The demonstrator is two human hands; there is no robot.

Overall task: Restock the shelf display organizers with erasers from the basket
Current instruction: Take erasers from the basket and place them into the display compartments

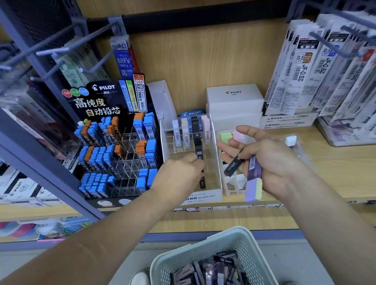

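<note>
While my left hand (178,175) pinches 1 black eraser (198,152) above the clear organizer (203,197), my right hand (272,158) grips 2 more: a dark one (233,166) and a pastel one (254,189). Below sits the basket (198,245).

It was a stationery shop. A black Pilot pencil-lead display stand (114,140) stood on a wooden shelf (339,169). Just right of the stand sat a clear display organizer (212,167). Farther right, packaged pen refills (302,68) hung on metal hooks (327,46). Price labels (229,208) lined the shelf edge.
</note>
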